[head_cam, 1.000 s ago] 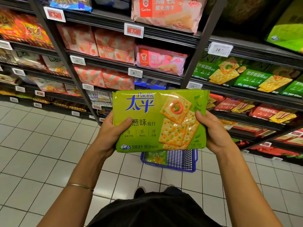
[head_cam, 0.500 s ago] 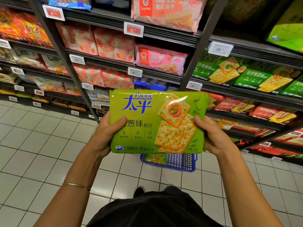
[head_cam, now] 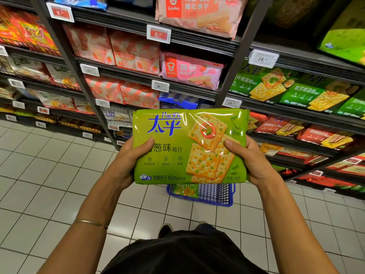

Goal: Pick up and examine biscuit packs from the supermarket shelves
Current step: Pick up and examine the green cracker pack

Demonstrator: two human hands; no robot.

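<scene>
Between both hands (head_cam: 126, 163) sits a glossy lime-green cracker pack (head_cam: 189, 147).

- Left hand (head_cam: 126, 163) and right hand (head_cam: 254, 161) grip the green biscuit pack (head_cam: 189, 145), front facing up.
- Blue basket (head_cam: 213, 194) sits on the floor tiles (head_cam: 39, 175) below.

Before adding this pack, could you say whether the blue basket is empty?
Not empty: a green packet shows inside the blue basket.

Our arms reach forward; our left hand (head_cam: 126, 165) and right hand (head_cam: 255, 163) grip the biscuit pack (head_cam: 177, 169), thumbs on its front.
</scene>
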